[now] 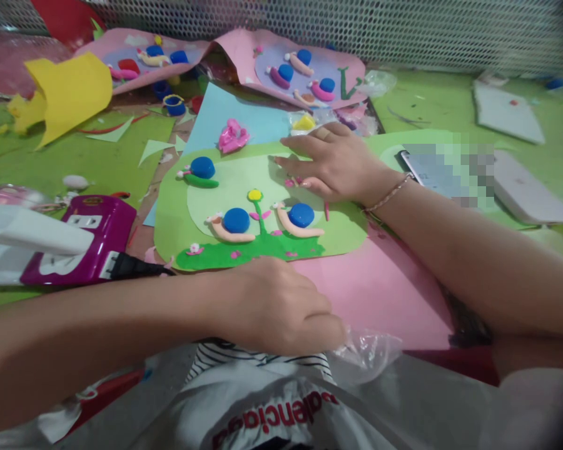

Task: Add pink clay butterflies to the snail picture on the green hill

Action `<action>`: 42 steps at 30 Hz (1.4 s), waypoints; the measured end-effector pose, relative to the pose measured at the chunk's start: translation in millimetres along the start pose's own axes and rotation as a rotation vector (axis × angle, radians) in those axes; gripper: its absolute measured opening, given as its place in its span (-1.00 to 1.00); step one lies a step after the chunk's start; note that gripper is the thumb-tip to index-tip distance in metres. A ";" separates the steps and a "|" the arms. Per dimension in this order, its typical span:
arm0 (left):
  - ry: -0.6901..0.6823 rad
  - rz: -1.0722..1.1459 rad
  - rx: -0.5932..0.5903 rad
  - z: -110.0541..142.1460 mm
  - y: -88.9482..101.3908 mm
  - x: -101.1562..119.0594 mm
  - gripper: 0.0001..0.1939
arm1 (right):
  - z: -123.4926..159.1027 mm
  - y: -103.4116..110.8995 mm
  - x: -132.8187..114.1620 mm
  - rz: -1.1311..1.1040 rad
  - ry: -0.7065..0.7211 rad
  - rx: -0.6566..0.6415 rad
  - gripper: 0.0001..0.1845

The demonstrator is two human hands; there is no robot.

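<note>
A green paper picture [169,212] lies flat with clay snails on it, their bodies pale or green and their shells blue. Clay grass [211,257] and a yellow flower [255,195] decorate it too. Over its upper right part rests my right hand [335,162], fingers spread; the palm hides some small pink clay pieces. My left hand [281,306] is closed at the picture's near edge, above a pink sheet [394,300]. A crumpled clear plastic bag [370,353] sticks out from its fingers, over the table's front edge.
Purple power strip [101,231] with a white plug and black cord stands left. Pink snail pictures [229,56] lean at the back near the mesh [426,37]. Wrapped pink clay [233,136], yellow paper [72,94], and phones [528,187] at right lie around.
</note>
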State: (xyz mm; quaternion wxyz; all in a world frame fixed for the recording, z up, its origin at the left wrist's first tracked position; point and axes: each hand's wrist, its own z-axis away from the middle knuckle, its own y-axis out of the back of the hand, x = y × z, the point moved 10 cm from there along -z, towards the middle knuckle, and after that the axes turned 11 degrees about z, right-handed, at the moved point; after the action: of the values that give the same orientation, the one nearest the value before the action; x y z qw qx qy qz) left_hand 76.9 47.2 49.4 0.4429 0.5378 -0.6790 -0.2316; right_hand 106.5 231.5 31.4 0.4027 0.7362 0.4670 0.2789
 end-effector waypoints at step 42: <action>0.010 0.015 0.010 -1.8 1.3 -2.7 -0.75 | 5.8 2.6 -16.8 -0.392 -0.114 -0.039 -0.34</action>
State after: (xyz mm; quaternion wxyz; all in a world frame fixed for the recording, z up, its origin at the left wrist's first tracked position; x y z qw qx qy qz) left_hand 77.8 50.5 50.4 0.4453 0.5359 -0.6819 -0.2224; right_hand 105.3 213.7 30.0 0.4891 0.6379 0.5723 0.1623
